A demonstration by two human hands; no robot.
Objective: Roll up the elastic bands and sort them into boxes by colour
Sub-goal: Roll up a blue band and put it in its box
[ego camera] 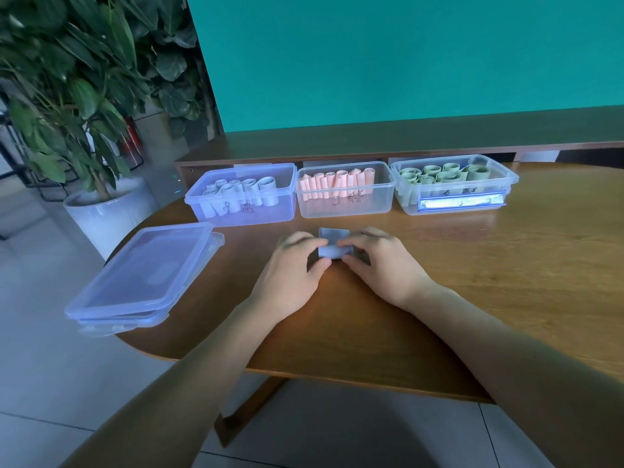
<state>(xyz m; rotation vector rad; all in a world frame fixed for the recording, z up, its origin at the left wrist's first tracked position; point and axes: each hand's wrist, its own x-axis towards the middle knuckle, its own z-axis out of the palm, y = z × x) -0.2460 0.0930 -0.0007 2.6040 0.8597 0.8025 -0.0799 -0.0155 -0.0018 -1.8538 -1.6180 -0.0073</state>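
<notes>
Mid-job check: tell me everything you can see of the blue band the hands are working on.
The blue band is a pale grey-blue strip of thin, flexible, rubbery-looking material, partly rolled. Its near end forms a roll lying crosswise on the wooden table; a short flat tail still runs away from the person towards the boxes. The left hand pinches the roll's left end and the right hand its right end, thumbs on the near side. It lies in front of the middle box, apart from all three.

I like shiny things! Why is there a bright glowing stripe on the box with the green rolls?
Head view: that stripe is glare on the green box front wall; the table shines softly too; the wide lens bends the table's edge; both hands, left hand and right hand, look sharp.
</notes>
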